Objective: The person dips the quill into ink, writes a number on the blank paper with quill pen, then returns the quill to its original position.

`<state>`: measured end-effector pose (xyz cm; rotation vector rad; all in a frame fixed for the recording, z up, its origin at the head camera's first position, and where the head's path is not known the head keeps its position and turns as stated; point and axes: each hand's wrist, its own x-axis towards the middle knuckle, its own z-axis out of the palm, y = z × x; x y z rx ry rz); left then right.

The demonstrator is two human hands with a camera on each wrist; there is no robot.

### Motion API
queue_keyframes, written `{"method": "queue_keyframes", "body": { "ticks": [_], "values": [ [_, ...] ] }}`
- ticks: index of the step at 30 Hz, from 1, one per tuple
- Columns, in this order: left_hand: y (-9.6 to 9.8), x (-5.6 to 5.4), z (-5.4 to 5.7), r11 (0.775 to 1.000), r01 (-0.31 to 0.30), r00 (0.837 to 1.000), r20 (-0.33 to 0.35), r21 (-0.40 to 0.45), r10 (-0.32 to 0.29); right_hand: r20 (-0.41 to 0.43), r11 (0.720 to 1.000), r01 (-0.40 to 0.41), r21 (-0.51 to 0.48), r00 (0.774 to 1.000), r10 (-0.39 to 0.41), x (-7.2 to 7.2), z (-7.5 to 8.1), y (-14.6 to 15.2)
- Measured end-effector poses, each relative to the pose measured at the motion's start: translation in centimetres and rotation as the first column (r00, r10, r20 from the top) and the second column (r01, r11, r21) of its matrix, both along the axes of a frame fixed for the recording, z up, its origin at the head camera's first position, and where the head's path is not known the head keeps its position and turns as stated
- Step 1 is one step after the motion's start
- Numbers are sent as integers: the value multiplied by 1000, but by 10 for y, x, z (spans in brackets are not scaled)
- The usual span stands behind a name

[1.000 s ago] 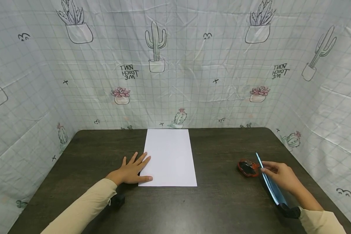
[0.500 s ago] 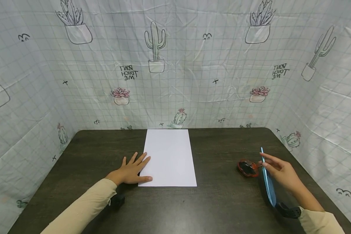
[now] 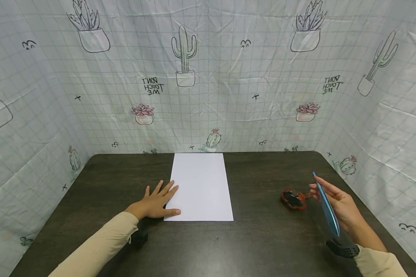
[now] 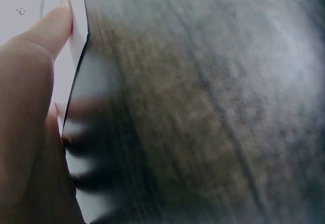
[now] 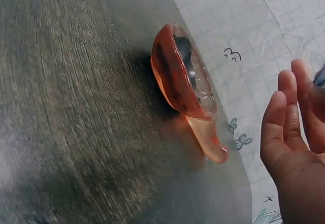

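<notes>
My left hand (image 3: pixel 154 202) lies with fingers spread on the left edge of a white sheet of paper (image 3: pixel 202 184). In the left wrist view its thumb (image 4: pixel 56 23) is over the paper. At the right, my right hand (image 3: pixel 344 207) pinches a long, flat, shiny blue object (image 3: pixel 330 215) near its narrow far end; its kind is unclear. The wider end slants back toward the wrist. Just left of these fingers stands a red translucent dish (image 5: pixel 167 79) with a short handle (image 5: pixel 209 140) and something dark (image 5: pixel 184 51) inside. Only a bit of the blue object (image 5: pixel 320 77) shows in the right wrist view.
Everything lies on a dark wooden table (image 3: pixel 256 238). White cloth (image 3: pixel 228 107) printed with cacti walls off the back and both sides. Black bands sit at both wrists, the right one (image 3: pixel 343 248) close over the table.
My right hand has raised the blue object and moved it slightly right, away from the dish, turning it as it moved. The left hand and the paper stay put.
</notes>
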<state>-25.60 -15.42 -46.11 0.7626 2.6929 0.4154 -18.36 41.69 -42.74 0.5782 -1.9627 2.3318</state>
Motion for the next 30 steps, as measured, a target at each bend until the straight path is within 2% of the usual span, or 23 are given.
{"method": "queue_keyframes", "body": {
  "ticks": [1,3,5,7,8,9,11,13,17,26,30],
  "values": [
    [0,-1,-2,1000,1,1000,-2,-7,-1,-10,1000,-12,-16,1000,12,0,0,0],
    [0,-1,-4,1000,-2,1000,-3,-18,2,-47,989,-103,-106,994,98,0,-1,-1],
    [0,-1,-3,1000,-1,1000,-3,-7,1,-95,955,-217,-202,975,201,-1,-2,-2],
    [0,0,-2,1000,2,1000,3,0,-2,-112,932,-261,-252,964,240,-1,-4,-3],
    [1,0,0,1000,3,1000,5,2,-3,-111,936,-247,-250,968,226,-1,-5,-4],
    [1,1,2,1000,6,1000,6,4,-6,-100,957,-200,-212,978,183,-1,-6,-4],
    [2,3,4,1000,9,1000,5,7,-9,-46,993,-56,-99,998,52,-1,-7,-4],
    [2,4,6,1000,6,1000,6,0,-6,21,999,35,-17,999,-35,-3,-7,-3],
    [3,5,7,1000,-1,1000,-3,0,1,94,998,56,12,994,-57,-6,-8,-1],
    [3,5,4,1000,-3,1000,-8,1,3,97,992,122,-29,988,-118,-4,-13,-4],
    [2,4,3,1000,-5,1000,-14,-2,5,112,990,128,53,985,-133,-6,-11,-4]
  ]
}}
